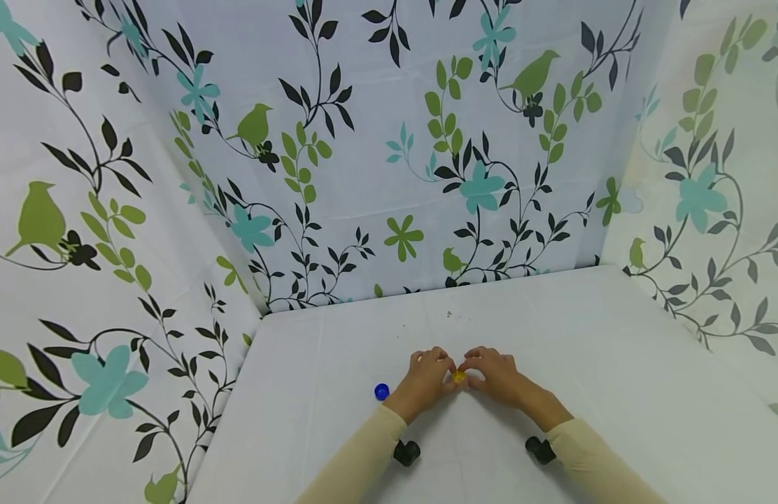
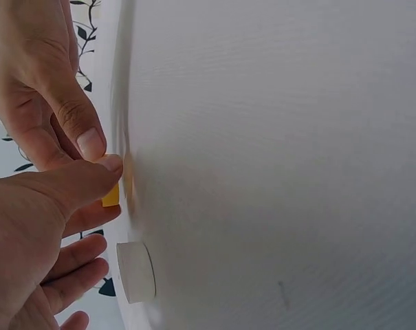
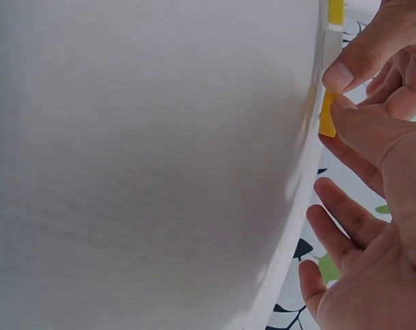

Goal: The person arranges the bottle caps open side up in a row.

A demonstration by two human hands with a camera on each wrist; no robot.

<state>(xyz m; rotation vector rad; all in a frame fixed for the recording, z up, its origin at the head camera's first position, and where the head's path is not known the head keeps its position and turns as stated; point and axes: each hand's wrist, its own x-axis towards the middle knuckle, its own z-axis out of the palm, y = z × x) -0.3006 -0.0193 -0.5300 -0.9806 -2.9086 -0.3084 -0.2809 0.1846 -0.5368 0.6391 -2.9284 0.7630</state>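
Note:
In the head view, my left hand (image 1: 427,381) and right hand (image 1: 494,376) meet over the white table around a small yellow cap-like piece (image 1: 459,376). In the left wrist view, the left thumb and index finger pinch this yellow piece (image 2: 111,198), the other fingers spread loosely. Seen from the right wrist, the right hand (image 3: 393,179) pinches the same piece (image 3: 327,122) between thumb and index finger, with the left thumb touching its upper end. Fingers cover much of it. A blue cap (image 1: 381,391) lies left of the left hand.
A short white cap-like piece (image 2: 136,272) sits on the table near the left fingers. Another yellow piece (image 3: 336,12) shows at the right wrist view's top edge. Black wrist devices (image 1: 407,453) sit under both forearms. Leaf-and-bird patterned curtains (image 1: 364,175) enclose the table (image 1: 313,364).

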